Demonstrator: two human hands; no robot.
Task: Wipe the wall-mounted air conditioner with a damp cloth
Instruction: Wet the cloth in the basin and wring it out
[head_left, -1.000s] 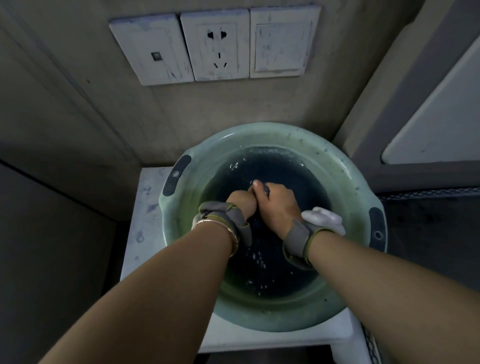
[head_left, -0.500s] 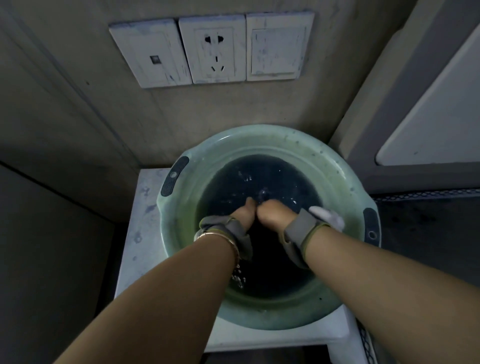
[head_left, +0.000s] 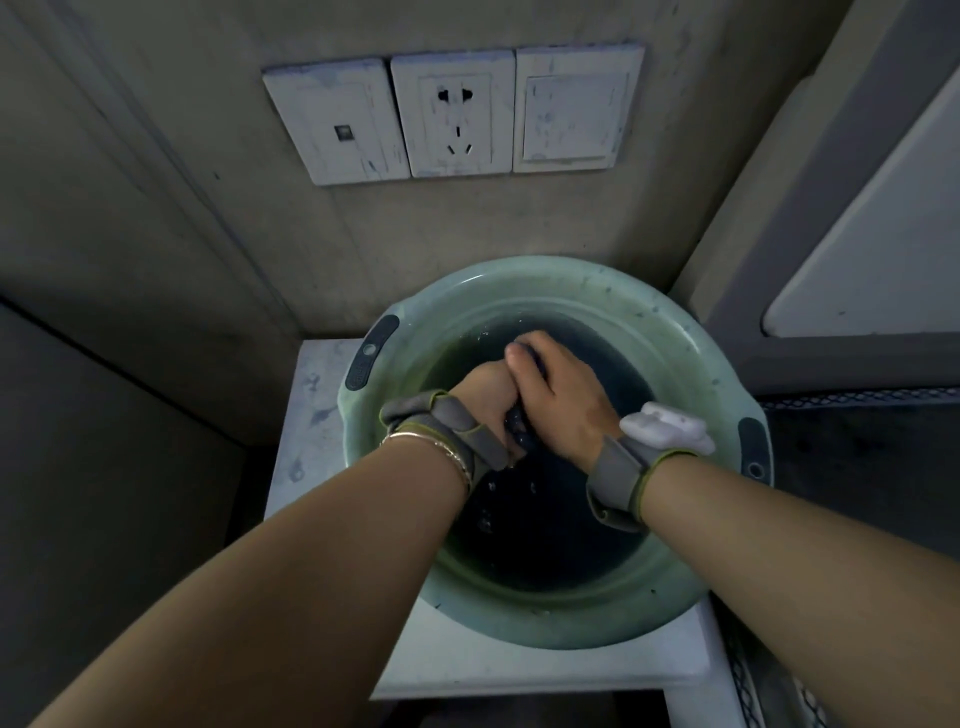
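A green basin (head_left: 613, 291) of dark water sits on a white bench (head_left: 311, 395) against the wall. Over it, the left hand (head_left: 480, 387) and right hand (head_left: 563, 395) each keep a closed grip on a dark cloth (head_left: 519, 431).

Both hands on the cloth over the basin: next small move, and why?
Probably keep twisting, then lift it clear. Left hand and right hand clamp the dark cloth above the water in the green basin; drops are falling, so it looks too wet.
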